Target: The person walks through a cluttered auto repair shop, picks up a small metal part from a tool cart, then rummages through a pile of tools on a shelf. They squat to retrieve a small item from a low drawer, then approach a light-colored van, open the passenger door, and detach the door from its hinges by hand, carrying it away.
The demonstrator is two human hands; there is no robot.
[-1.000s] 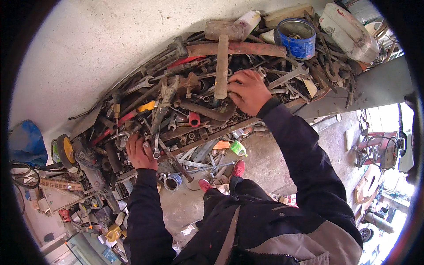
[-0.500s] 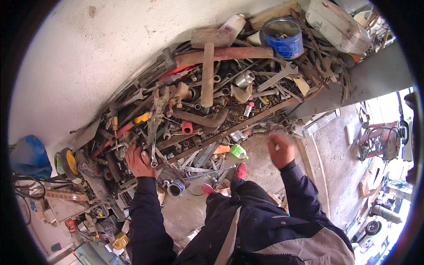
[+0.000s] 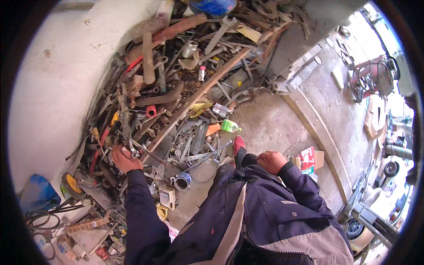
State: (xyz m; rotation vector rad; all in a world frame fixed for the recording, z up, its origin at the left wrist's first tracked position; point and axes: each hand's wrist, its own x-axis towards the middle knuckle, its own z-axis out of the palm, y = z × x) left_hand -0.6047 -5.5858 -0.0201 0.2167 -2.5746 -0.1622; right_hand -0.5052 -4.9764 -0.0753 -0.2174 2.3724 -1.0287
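Note:
My left hand [image 3: 126, 160] reaches into a heap of greasy tools at the near left end of a long bench. Its fingers are bent in among the metal, and what they grip, if anything, is hidden. Right beside the thumb lies the ring end of a spanner [image 3: 134, 154]. A red tubular piece [image 3: 151, 110] and a thick bent bar [image 3: 162, 98] rest farther up the pile. My right hand [image 3: 270, 161] hangs loosely curled in front of my right thigh, away from the bench, with nothing visible in it.
A metal rail [image 3: 198, 95] edges the bench. A wooden mallet handle [image 3: 148, 59], a large open-ended spanner [image 3: 220, 34] and a blue tin [image 3: 214, 6] lie farther back. Below are a green bottle [image 3: 229, 126] and a blue can [image 3: 182, 181]. A yellow-disc grinder [image 3: 73, 183] sits left.
The view has turned and shifted, so the bench appears more slanted. My right hand has lowered toward my thigh. My left hand stays among the tools by the spanner's ring end.

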